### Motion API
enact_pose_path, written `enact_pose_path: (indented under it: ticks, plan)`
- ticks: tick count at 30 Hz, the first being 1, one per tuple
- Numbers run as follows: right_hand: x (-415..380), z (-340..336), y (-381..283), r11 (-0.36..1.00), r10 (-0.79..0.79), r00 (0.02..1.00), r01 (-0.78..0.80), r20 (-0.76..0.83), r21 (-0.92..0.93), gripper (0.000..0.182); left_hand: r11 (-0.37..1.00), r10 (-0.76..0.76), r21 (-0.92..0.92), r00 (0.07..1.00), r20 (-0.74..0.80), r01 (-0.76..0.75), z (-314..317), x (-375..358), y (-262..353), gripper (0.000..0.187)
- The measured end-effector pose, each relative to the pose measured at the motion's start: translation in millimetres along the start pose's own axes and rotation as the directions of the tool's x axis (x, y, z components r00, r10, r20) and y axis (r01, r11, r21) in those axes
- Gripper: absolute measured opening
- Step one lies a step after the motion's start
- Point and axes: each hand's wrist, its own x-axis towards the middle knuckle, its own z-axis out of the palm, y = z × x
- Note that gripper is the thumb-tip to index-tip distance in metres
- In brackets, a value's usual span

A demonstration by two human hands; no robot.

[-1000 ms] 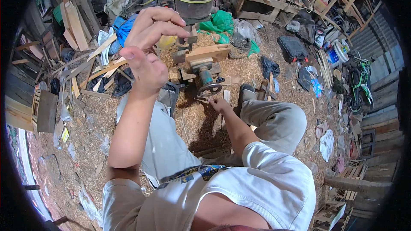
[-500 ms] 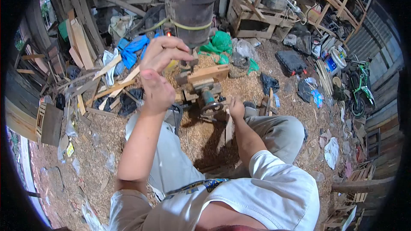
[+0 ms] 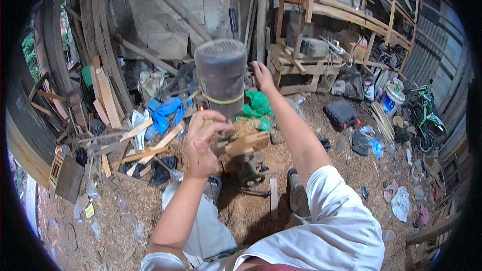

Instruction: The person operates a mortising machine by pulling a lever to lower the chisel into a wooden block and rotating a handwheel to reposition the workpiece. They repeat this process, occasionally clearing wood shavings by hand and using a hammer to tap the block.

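one wooden block (image 3: 248,143) sits below the dark motor housing (image 3: 221,70), beyond a handwheel (image 3: 253,180). left hand (image 3: 202,145) raised at the block's left in view: fingers half-bent, thumb apart, nothing seen between. right hand (image 3: 262,76) beside the housing's right edge, fingers curled; cannot tell what, if anything, they grip. step looks like two-handed work around the housing; next move likely calls for a steady right hand, left fingers clear. green plastic (image 3: 258,104) beyond.

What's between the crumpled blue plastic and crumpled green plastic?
In the head view: a dark, drum-shaped machine housing with a yellow band, plus a small red light.
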Motion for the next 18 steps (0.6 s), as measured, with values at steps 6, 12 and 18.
enact_pose_path:
  ticks: [6, 12, 18]
  plan:
    - [60, 51, -136, 0.924, -0.040, 0.990, -0.014, 0.133, 0.383, 0.062, 0.997, -0.036, 0.069, 0.999, 0.007, 0.035, 1, 6, -4, 0.103]
    - [126, 76, -174, 0.928, -0.155, 0.985, 0.119, 0.076, 0.352, 0.065, 0.998, -0.043, 0.041, 0.999, -0.014, 0.043, 3, 6, -15, 0.102]
    - [115, 65, -222, 0.896, -0.168, 0.985, 0.164, -0.028, 0.412, 0.046, 0.997, -0.051, 0.056, 0.999, -0.019, 0.052, 1, 10, -18, 0.101]
